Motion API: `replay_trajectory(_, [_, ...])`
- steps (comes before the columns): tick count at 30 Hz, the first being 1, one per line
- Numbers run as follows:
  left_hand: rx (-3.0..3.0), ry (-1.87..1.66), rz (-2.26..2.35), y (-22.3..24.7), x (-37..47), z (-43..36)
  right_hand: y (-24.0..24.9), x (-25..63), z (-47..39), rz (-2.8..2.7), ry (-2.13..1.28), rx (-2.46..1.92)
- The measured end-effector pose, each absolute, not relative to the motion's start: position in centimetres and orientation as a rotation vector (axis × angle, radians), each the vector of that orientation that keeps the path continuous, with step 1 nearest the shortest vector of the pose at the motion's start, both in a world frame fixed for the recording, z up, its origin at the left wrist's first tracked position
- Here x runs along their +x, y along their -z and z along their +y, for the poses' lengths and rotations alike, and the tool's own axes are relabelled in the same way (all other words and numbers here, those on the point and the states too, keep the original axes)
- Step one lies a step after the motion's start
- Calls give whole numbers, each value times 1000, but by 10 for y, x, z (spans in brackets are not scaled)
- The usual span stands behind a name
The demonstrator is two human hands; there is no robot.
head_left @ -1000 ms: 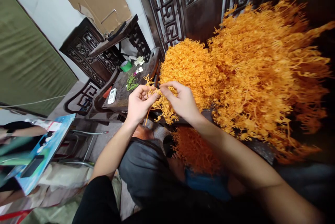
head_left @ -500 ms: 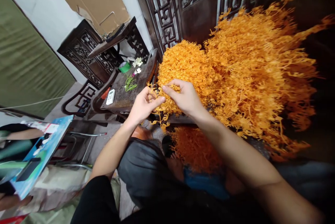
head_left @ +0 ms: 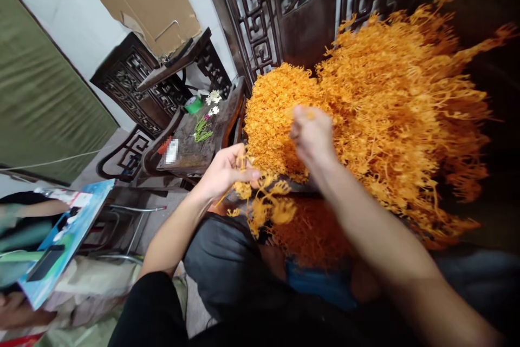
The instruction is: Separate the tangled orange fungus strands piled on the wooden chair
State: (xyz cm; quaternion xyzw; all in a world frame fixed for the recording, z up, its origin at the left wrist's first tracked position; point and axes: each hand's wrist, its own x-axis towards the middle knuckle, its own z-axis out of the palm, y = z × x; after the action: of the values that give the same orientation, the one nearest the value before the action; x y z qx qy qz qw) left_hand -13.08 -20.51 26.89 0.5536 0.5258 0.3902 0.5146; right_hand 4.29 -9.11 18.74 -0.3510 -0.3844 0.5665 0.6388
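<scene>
Pinched between the thumb and fingers of my left hand (head_left: 229, 171) is an orange artificial flower sprig (head_left: 266, 201). Its branching plastic stems and small florets droop to the right, slightly blurred. My right hand (head_left: 314, 133) is closed and smeared by motion in front of the smaller orange flower heap (head_left: 276, 109). A fleck of orange shows at its fingers, but I cannot make out what they hold. Beyond it spreads a larger bushy heap of orange plastic sprigs (head_left: 398, 103).
Left of the heaps, a dark wooden seat (head_left: 187, 160) carries green tape (head_left: 194, 104), green stems (head_left: 202, 129) and white flowers (head_left: 213, 97). Below lie more orange sprigs (head_left: 312, 233) above something blue (head_left: 320, 282). Another person's arm (head_left: 38, 208) is at a blue table (head_left: 77, 239).
My right hand has moved away from my left, up and to the right, and closed. The sprig in my left hand now hangs lower and further right.
</scene>
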Motion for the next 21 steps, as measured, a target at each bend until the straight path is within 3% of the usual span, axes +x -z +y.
replay_trajectory(3, [1331, -1046, 1320, -265, -142, -202, -188, 61, -74, -731, -1371, -763])
replay_trajectory(9, [1448, -1326, 1460, -252, -164, -179, -190, 41, -108, -1083, -1695, -445])
replay_trajectory(15, [1553, -1213, 1528, -253, -166, -184, -187, 37, -111, -1403, -1596, -493])
replay_trajectory(21, [1571, -1162, 1576, -255, -167, -188, -188, 36, -109, -1362, -1699, -524])
